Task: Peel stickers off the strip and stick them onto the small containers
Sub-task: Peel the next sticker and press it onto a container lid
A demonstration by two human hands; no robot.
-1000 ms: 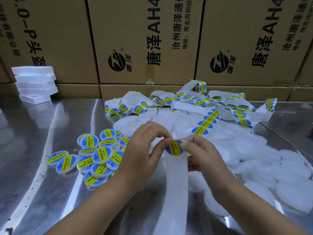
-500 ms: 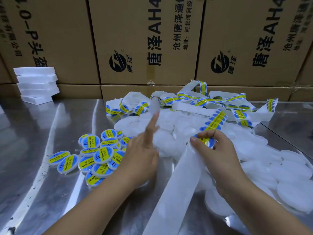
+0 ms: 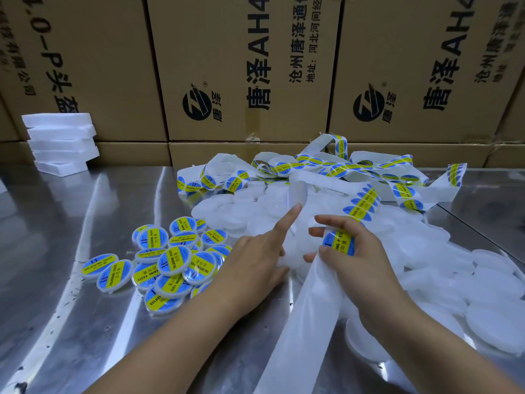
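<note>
Right hand (image 3: 366,268) was curled round the sticker strip (image 3: 301,322), with one blue-and-yellow soldering-paste sticker (image 3: 338,243) lying against its fingers, apparently lifted off the backing. The strip's long axis ran from the near edge up to this hand, then off to the far right. Left hand (image 3: 255,263) had its index finger straight, the tip touching a blank container (image 3: 298,191) tilted up on edge. The other fingers were curled, and whether they gripped anything could not be told. That container lay just ahead and left of the sticker, nearer the left hand, so the likely next move was a short carry forward and left. Finished labelled containers (image 3: 173,260) sat left on the steel table (image 3: 71,223).
</note>
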